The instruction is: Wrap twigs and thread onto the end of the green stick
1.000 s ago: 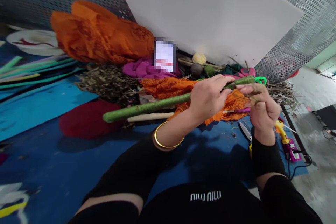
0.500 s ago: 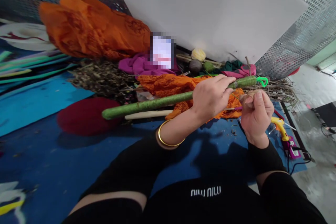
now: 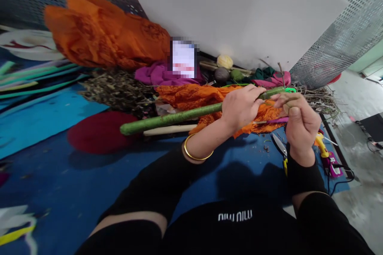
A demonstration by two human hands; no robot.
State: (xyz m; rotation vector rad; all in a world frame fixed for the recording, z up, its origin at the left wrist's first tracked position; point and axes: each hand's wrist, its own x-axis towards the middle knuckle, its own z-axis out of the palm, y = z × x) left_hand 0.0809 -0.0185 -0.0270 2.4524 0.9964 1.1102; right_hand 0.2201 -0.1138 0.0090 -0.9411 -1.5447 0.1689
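Observation:
A long green stick (image 3: 176,118), wound with green yarn, slants across the middle of the view with a bright green loop (image 3: 290,90) at its right end. Wrapped round its right half is my left hand (image 3: 241,105), knuckles up. Just right of it, my right hand (image 3: 301,121) is closed near the stick's loop end, its thumb pressed against the fingers. A thin strand of green yarn (image 3: 267,103) runs from the stick to those fingers; its end is hidden. Below the right hand lie scissors (image 3: 279,145) with yellow handles.
Orange cloth (image 3: 197,95) lies under the stick beside a pale wooden stick (image 3: 170,130) and a dark red round pad (image 3: 98,132). Dry twigs (image 3: 119,87), yarn balls (image 3: 224,61) and a blurred screen (image 3: 184,59) sit behind. A yellow glue gun (image 3: 322,145) stands right, with a cord.
My right hand has moved slightly right and its fingers have turned across toward the stick's end. The scissors now show beneath it. My left hand keeps its hold.

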